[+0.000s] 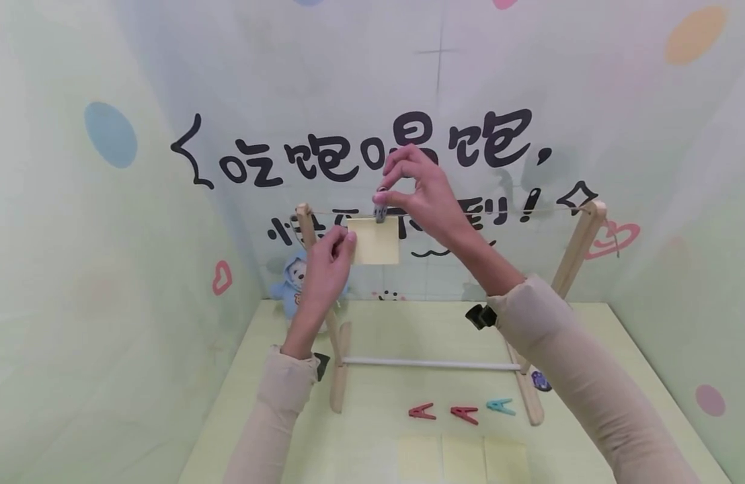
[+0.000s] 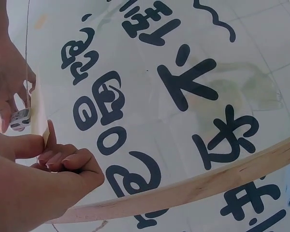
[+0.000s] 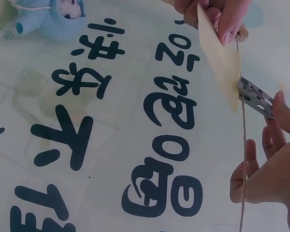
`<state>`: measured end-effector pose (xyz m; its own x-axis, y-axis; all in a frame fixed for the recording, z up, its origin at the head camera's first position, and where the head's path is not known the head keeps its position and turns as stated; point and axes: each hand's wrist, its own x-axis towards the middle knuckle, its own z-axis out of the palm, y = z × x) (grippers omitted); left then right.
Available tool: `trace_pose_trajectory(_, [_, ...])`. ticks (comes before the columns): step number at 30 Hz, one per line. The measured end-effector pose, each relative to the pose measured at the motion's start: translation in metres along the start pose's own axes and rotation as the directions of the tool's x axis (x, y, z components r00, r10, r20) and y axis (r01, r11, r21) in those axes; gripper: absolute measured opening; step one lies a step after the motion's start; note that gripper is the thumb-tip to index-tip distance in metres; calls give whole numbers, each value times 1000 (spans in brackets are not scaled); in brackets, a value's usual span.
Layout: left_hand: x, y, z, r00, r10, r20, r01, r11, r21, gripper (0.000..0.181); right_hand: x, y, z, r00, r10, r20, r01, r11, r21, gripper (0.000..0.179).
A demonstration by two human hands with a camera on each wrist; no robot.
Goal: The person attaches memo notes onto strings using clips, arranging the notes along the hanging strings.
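My right hand (image 1: 429, 195) pinches a grey clothespin (image 3: 256, 98) between thumb and finger. The clothespin's tip sits at the string (image 3: 243, 164) and over the top edge of a pale yellow sticky note (image 1: 377, 242). At the note's left side, my left hand (image 1: 330, 265) pinches the paper between thumb and fingers, the other fingers curled in. The string runs between two wooden posts of a frame, and the note hangs upright just below it. Both hands are raised above the table, left and right of the clothespin.
On the table lie two red clothespins (image 1: 422, 411) (image 1: 464, 415), a blue clothespin (image 1: 501, 406) and three yellow sticky notes (image 1: 463, 460) in a row. A white rod (image 1: 433, 364) joins the frame's wooden feet. Behind the left post (image 1: 306, 225) sits a blue plush toy (image 1: 290, 296).
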<state>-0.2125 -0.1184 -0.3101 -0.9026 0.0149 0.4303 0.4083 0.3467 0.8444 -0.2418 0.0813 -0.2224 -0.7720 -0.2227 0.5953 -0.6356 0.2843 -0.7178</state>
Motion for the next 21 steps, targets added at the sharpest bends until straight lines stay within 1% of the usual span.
trace_pose_trajectory(6, [2, 1, 0, 1000, 0, -6, 0, 1000, -23, 23, 3, -1, 6, 999, -8, 31, 9, 999, -32, 15])
trace_pose_trajectory(13, [1, -1, -2, 1000, -2, -21, 2, 1000, -16, 22, 6, -2, 12, 996, 9, 87, 2, 991, -131, 18])
trace_pose_trajectory(21, [1, 0, -5, 1000, -8, -10, 8, 1000, -6, 23, 7, -7, 18, 993, 15, 117, 12, 974, -225, 26])
